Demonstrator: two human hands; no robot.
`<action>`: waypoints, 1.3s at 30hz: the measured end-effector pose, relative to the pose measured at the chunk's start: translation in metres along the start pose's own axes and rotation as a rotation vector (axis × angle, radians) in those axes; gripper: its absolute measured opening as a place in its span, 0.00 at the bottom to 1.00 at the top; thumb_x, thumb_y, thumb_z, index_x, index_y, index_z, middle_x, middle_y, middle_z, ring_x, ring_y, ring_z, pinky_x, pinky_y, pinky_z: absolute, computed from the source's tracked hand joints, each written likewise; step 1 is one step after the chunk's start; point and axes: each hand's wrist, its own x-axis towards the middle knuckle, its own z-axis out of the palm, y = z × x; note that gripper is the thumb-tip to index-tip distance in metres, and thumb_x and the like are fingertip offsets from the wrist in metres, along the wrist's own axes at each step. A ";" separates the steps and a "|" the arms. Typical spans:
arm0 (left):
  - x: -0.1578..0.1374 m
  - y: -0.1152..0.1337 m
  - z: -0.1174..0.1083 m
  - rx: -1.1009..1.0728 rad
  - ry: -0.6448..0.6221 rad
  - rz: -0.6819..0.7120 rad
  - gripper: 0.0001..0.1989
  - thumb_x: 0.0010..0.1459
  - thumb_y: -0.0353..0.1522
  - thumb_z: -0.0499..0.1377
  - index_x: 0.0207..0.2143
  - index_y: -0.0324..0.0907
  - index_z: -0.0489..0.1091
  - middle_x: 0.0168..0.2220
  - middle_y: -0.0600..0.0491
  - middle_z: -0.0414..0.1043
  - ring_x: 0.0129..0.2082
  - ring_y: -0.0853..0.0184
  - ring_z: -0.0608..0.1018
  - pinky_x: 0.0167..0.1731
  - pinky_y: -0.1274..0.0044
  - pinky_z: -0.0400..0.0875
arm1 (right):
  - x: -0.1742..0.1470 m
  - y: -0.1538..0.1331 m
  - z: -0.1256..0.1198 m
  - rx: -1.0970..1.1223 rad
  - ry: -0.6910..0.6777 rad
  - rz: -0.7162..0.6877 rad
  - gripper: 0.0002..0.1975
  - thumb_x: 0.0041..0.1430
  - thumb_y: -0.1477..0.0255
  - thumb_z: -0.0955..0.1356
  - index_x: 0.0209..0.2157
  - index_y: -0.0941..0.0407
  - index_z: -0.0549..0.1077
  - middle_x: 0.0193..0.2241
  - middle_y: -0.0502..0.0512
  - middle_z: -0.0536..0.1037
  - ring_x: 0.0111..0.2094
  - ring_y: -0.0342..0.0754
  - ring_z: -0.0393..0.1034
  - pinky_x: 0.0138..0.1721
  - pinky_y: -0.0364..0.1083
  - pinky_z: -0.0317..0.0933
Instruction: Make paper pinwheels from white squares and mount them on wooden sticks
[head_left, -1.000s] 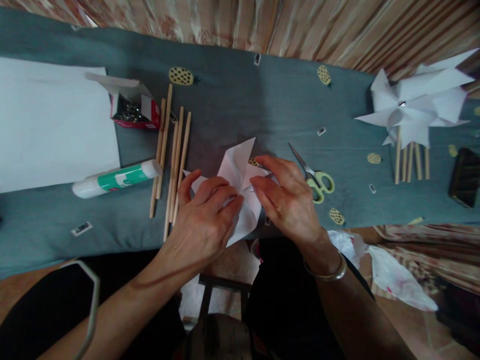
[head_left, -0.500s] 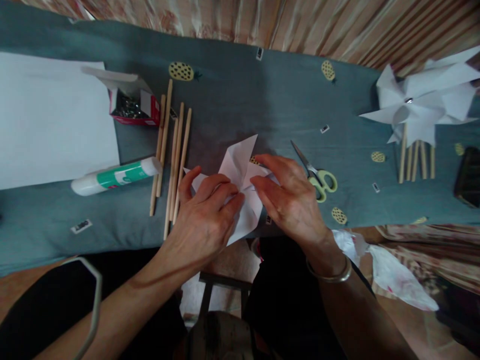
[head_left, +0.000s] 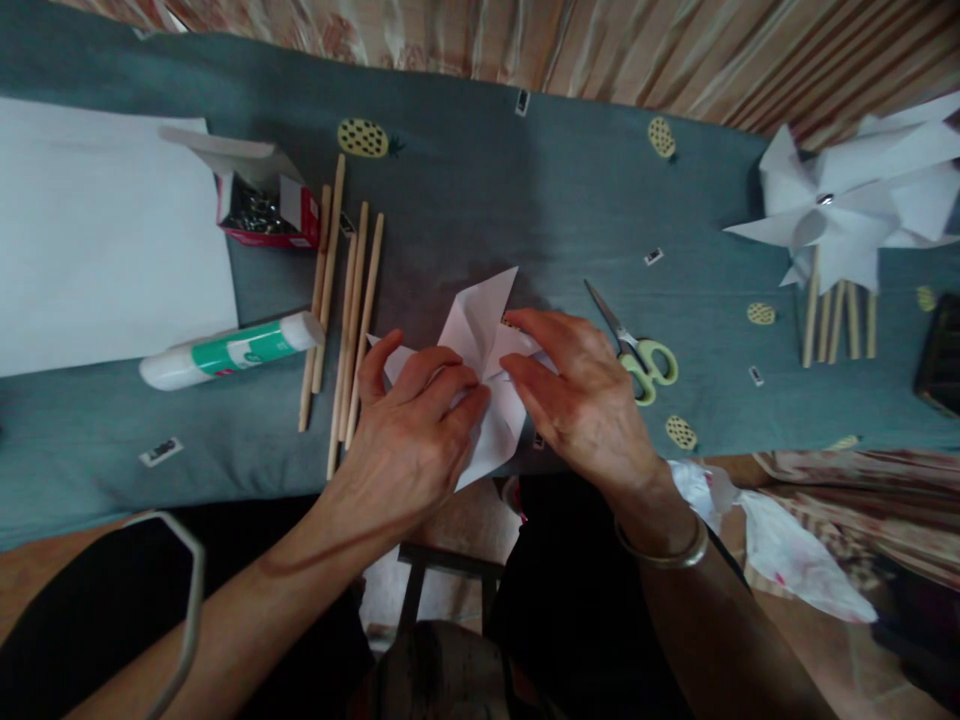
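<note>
A white paper pinwheel [head_left: 474,318] with folded, pointed blades lies at the table's near edge between my hands. My left hand [head_left: 416,425] is closed on its left side, thumb and fingers pressing the paper near the middle. From the right, my right hand [head_left: 574,385] grips a blade between thumb and fingers, close to the centre. My hands cover part of the blades. To the right of my right hand lie scissors [head_left: 636,352] with light green handles. Several wooden sticks [head_left: 352,320] lie to the left of the pinwheel.
An open red box [head_left: 274,215] of small metal pieces stands at the left, beside white paper sheets [head_left: 105,240]. A green and white glue stick [head_left: 232,350] touches the sticks. Finished pinwheels [head_left: 825,225] on sticks lie at the far right, near a black object [head_left: 941,355].
The view has shifted very slightly. My hands and the pinwheel keep nearly the same pose, both hands still gripping the paper.
</note>
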 end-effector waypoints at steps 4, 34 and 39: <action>0.000 0.001 0.000 0.000 -0.008 -0.005 0.12 0.62 0.28 0.51 0.41 0.47 0.71 0.41 0.54 0.77 0.50 0.60 0.73 0.63 0.57 0.50 | 0.000 0.000 -0.001 -0.014 -0.014 -0.016 0.09 0.63 0.77 0.64 0.40 0.55 0.76 0.56 0.58 0.72 0.57 0.54 0.65 0.55 0.56 0.64; 0.004 -0.001 0.005 0.046 -0.022 0.006 0.13 0.62 0.26 0.50 0.43 0.46 0.71 0.40 0.54 0.75 0.52 0.59 0.71 0.61 0.53 0.52 | 0.003 0.001 -0.002 0.152 0.008 0.131 0.09 0.62 0.73 0.65 0.42 0.54 0.74 0.60 0.59 0.67 0.60 0.54 0.62 0.59 0.57 0.61; 0.005 -0.001 0.005 0.039 -0.023 -0.011 0.15 0.60 0.24 0.51 0.41 0.49 0.72 0.40 0.55 0.76 0.52 0.59 0.72 0.62 0.52 0.52 | 0.007 0.001 0.007 0.135 0.048 0.298 0.24 0.58 0.62 0.69 0.55 0.53 0.66 0.65 0.65 0.56 0.66 0.63 0.51 0.62 0.64 0.54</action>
